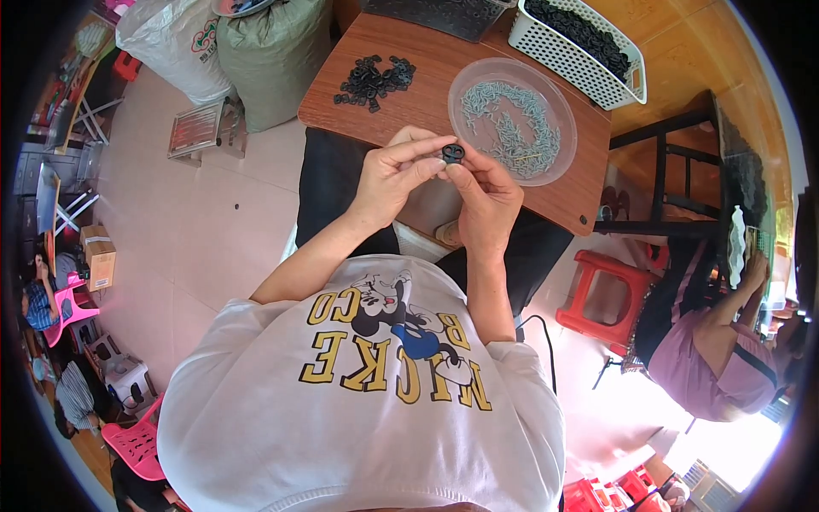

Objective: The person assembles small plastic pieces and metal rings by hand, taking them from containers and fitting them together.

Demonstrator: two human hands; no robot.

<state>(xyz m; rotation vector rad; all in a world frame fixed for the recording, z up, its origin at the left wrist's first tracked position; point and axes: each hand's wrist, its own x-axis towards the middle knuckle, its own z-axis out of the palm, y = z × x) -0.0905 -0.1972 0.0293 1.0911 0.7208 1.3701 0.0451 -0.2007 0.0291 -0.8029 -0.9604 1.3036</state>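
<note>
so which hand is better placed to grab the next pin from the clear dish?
Probably the right hand. It sits nearer the clear dish of small pale pins, which lies up and to its right. The left hand pinches the small black ring and is nearer the black parts pile.

Your own outfit, seen from above

You wear a white short-sleeved T-shirt (pixel 358 410) that fills the lower middle of the view, with its sleeves ending above your elbows so both forearms are bare. Across the chest of the T-shirt runs a print (pixel 397 341): chunky yellow block letters with dark outlines, curved in two rows around a black, white and blue cartoon mouse figure. Beyond the T-shirt's far hem, you have dark black trousers (pixel 328 183) covering your lap and knees. Your left hand (pixel 394 175) and right hand (pixel 485 200) carry no gloves, rings or watch.
</note>
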